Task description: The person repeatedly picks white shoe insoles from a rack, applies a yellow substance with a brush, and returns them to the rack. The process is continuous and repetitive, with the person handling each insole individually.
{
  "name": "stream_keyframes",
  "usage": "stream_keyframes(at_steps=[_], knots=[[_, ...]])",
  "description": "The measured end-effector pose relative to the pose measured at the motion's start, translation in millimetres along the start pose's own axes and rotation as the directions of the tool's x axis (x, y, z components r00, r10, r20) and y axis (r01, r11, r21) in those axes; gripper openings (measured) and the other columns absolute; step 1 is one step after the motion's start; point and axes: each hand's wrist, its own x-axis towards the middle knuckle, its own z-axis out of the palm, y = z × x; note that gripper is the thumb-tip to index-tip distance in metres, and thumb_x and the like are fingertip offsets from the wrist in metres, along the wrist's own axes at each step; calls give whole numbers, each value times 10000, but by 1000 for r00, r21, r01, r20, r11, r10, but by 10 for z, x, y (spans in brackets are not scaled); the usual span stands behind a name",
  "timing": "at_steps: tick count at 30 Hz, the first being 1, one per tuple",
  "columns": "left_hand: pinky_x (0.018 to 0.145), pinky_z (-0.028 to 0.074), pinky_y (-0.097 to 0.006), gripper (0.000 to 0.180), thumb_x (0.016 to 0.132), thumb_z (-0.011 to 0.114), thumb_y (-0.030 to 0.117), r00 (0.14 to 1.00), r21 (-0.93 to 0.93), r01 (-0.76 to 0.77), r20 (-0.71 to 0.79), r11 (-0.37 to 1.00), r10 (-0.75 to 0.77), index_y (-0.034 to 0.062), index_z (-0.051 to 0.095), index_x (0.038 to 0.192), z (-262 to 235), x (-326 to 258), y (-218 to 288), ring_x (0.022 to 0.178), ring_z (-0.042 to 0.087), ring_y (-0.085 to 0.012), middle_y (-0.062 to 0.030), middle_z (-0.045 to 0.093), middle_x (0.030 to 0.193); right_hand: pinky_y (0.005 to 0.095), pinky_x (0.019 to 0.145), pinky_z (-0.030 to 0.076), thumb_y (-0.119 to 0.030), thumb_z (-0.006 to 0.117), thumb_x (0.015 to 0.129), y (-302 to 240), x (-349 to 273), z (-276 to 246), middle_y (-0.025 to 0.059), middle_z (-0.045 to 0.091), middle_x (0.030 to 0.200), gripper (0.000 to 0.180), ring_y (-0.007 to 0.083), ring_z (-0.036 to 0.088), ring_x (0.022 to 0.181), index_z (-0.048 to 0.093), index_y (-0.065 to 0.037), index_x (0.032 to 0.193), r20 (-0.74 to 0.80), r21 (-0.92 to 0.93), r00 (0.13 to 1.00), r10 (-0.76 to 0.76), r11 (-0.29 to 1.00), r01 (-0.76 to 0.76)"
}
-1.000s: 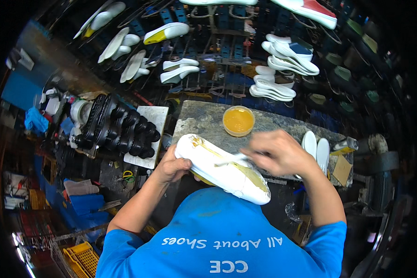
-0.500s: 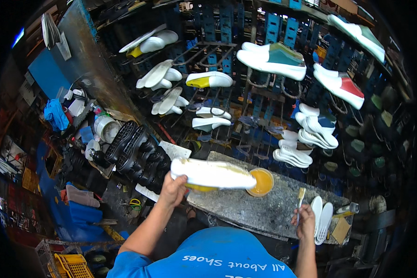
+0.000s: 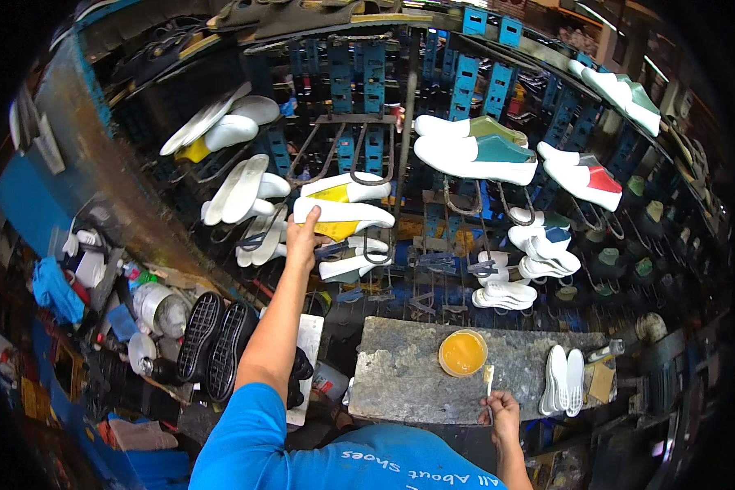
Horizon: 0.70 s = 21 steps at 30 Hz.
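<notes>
My left hand [image 3: 303, 242] reaches out to the rack and grips a white shoe with a yellow side [image 3: 343, 216] by its left end. Right behind that shoe sits a matching white-and-yellow shoe [image 3: 347, 189] on the rack. My right hand [image 3: 504, 412] holds a brush [image 3: 489, 380] upright by its thin handle, over the front edge of the worn bench [image 3: 400, 384]. Just left of and beyond the brush stands a round tub of amber liquid [image 3: 464, 353]. White soles [image 3: 565, 380] lie on the bench to the right of this hand.
Metal rack arms carry several white shoes, including a green-sided pair [image 3: 482, 155] and a red-sided pair [image 3: 584, 175]. To the left are black soles [image 3: 214, 343] and a cluttered stand with a blue cloth [image 3: 55, 290]. A small jar [image 3: 608, 349] is at the bench's right end.
My left hand has carried the shoe from above the bench forward to the rack, beside the matching shoe. My right hand has moved left with the brush, nearer the tub. The view has shifted.
</notes>
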Motion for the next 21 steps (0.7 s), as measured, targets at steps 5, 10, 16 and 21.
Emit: stream_keyframes(at_steps=[5, 10, 16, 21], knots=[[585, 561, -317, 587, 1015, 868, 517, 988, 200, 96, -135, 975, -69, 25, 734, 1306, -451, 427, -225, 836, 741, -176, -92, 794, 1116, 325, 463, 484, -107, 647, 1140, 338, -526, 40, 130, 789, 933, 80, 224, 691, 535, 671, -41, 1179, -149, 9, 983, 106, 994, -106], [606, 588, -322, 691, 1041, 822, 577, 962, 104, 238, -164, 966, -220, -10, 673, 1373, -619, 571, -560, 769, 739, -188, -109, 789, 1105, 321, 460, 479, -106, 654, 1132, 404, -605, 111, 127, 788, 935, 78, 220, 687, 533, 671, -35, 1160, -126, 4, 984, 123, 992, -123], [1084, 593, -451, 824, 1083, 789, 470, 892, 691, -112, -247, 714, 379, -88, 501, 1618, -406, 241, -467, 1323, 706, -372, -302, 627, 1551, 301, 466, 468, -102, 647, 1127, 261, -452, -84, 123, 798, 947, 117, 198, 683, 533, 674, -6, 1190, -105, -14, 988, 111, 993, -113], [1226, 501, -443, 668, 1178, 655, 323, 906, 477, -388, 352, 789, 233, -74, 462, 1679, 762, -843, -491, 1476, 646, -346, -283, 565, 1681, 294, 485, 489, -111, 648, 1130, 154, -307, -176, 130, 805, 960, 139, 183, 685, 542, 684, 8, 1192, -86, 6, 988, 131, 991, -131]])
